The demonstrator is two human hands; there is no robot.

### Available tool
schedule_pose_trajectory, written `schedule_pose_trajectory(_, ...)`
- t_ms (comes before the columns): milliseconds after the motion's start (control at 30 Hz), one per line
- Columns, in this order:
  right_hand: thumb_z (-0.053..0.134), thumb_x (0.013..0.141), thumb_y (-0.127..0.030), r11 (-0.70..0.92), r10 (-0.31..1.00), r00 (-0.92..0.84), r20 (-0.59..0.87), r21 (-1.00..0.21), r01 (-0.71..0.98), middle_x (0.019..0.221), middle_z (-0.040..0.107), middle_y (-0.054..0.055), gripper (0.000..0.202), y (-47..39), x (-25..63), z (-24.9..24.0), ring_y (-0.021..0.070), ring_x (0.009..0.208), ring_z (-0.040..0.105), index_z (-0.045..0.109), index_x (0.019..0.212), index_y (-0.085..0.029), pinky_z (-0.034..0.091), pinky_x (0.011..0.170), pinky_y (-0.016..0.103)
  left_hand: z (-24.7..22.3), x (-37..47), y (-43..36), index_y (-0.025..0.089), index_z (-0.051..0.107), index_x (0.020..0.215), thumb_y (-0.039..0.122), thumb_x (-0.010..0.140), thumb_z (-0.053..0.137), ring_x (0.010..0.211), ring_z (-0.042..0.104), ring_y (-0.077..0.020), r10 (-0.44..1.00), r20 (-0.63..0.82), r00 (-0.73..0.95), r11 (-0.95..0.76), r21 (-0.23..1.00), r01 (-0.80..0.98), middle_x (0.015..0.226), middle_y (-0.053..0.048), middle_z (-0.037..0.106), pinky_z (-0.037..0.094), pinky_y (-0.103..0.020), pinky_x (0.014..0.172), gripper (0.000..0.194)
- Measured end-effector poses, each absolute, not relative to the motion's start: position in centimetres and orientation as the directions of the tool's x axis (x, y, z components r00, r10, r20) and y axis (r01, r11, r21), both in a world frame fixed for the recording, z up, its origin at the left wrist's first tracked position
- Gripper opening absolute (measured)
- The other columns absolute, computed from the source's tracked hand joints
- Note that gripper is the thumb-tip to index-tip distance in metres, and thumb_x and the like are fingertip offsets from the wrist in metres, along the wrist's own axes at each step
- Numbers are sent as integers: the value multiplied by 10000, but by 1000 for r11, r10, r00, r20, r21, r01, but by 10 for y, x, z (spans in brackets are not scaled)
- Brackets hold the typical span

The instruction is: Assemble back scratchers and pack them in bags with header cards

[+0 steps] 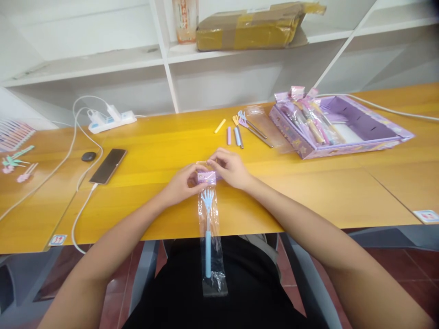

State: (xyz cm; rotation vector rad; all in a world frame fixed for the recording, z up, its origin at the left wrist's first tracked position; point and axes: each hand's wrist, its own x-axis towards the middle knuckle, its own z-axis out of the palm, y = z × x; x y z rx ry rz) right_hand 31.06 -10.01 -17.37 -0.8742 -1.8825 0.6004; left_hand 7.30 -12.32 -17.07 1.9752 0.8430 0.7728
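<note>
A clear plastic bag [216,228] holds a blue hand-shaped back scratcher [208,246], its small hand end toward the table and its handle hanging past the front edge. At the bag's top is a pink-purple card header [206,177]. My left hand [183,184] has thumb and fingers closed on the left side of the header. Beside it, my right hand [230,168] pinches at the header's upper right edge, where the fingertips partly hide the film. Beyond my hands lie loose scratcher heads with metal rods [255,130] and short coloured handles [229,135].
A purple display box [363,145] with bagged scratchers [313,123] stands at the back right. Left are a phone [108,166], a black mouse [88,156], a power strip [113,121] and white cables. A taped carton [250,29] sits on the shelf behind.
</note>
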Motion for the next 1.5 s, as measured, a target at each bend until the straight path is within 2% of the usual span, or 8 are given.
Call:
schedule_pose_trajectory(133,628,1081,-397,639,766,-331,551,-707,304,854,627,21,271,-101,310,-173,159,715,530,697,897,-209,427,711,327,-168,77,-126,238,680,1237,334,933,805,1050,737,-221,790,205,578,-385,900,207,1337,-114,696,615,-390,934,343)
schedule_pose_trajectory(300,565,1089,-617,597,800,-297,522,-742,305,829,606,27,468,-102,312,-169,182,732,539,682,866,-222,438,715,346,-169,80,-129,353,459,1630,276,939,801,1000,757,-209,811,157,563,-253,963,97,1265,-85,687,622,-356,895,774)
schedule_pose_trajectory(400,438,1116,-677,576,809,-303,504,-781,241,819,609,41,579,-101,315,-167,204,787,579,688,862,-221,467,759,364,-171,79,-127,385,387,1691,271,928,814,894,725,-165,836,140,530,-236,965,117,1153,-48,662,605,-316,834,882)
schedule_pose_trajectory(667,690,1018,-577,586,762,-527,375,-746,316,853,636,17,391,-101,313,-173,162,739,564,705,916,-199,429,715,313,-175,76,-123,278,524,1564,291,907,833,952,743,-184,852,128,508,-225,965,134,1153,-58,660,604,-320,850,725)
schedule_pose_trajectory(867,668,1023,-581,563,758,-568,320,-761,322,743,597,-6,452,-101,313,-174,151,678,538,618,787,-199,388,671,296,-174,76,-124,220,659,1299,421,960,806,908,750,-191,880,145,451,-218,969,113,1066,-57,718,603,-313,806,421)
schedule_pose_trajectory(1133,652,1022,-590,545,786,-525,325,-767,340,734,604,1,468,-98,310,-177,161,682,524,606,761,-205,378,684,306,-172,76,-118,222,664,1276,412,879,896,742,713,-151,904,112,413,-139,990,34,865,26,636,597,-292,726,498)
schedule_pose_trajectory(1333,701,933,-736,438,870,-391,299,-833,339,689,571,-12,574,-94,311,-180,154,670,495,576,728,-214,379,638,297,-172,73,-117,211,531,1422,434,810,955,623,732,-168,807,-149,572,110,989,102,1039,-89,787,595,-306,580,777)
schedule_pose_trajectory(1500,621,976,-774,193,862,-499,91,-968,157,599,538,-55,570,-97,314,-174,123,533,476,607,860,-216,380,538,276,-165,73,-115,163,612,1312,400,778,974,599,695,-137,882,-85,464,123,991,-54,964,-69,797,543,-255,536,688)
